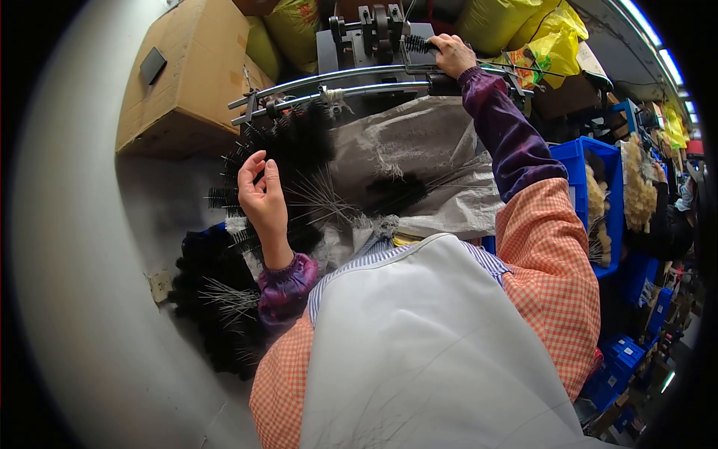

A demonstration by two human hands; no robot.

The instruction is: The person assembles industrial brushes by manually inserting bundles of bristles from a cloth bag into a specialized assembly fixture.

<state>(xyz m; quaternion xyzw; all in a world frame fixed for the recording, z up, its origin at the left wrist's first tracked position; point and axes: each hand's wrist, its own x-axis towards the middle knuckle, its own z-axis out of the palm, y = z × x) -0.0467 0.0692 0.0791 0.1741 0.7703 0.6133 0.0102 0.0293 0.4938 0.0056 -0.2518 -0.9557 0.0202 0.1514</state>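
1. Reaching forward, the right hand [451,54] is closed around a black bottle brush [417,45] at the metal machine [374,37], which serves as landmark for all positions below. Fingers wrap the brush's wire end; bristles point left toward the machine's rollers. Judgement: a firm grip keeps the wire steady where it meets the machine.

2. The left hand [262,196] hangs well below and left of the machine, palm toward the camera, fingers loosely curled and half-spread. It holds nothing that I can make out. It sits right over a heap of black brushes [299,150], fingertips just beside the bristles.

3. Two curved metal rails [336,82] run directly below the machine. The brush heap lies under their left end, wire stems fanned out toward the person; probably so stems are easy to pick up one at a time.

4. A grey woven sack [426,150] spreads under the rails, below the machine, on the person's lap; it catches brushes and some stray bristles.

5. A second mass of black brushes [217,299] lies far below-left of the machine, beside the left elbow.

6. A cardboard box [187,75] stands left of the machine; a blue crate [591,194] with pale-bristled brushes stands lower right. Yellow bags [523,30] sit right of the machine.
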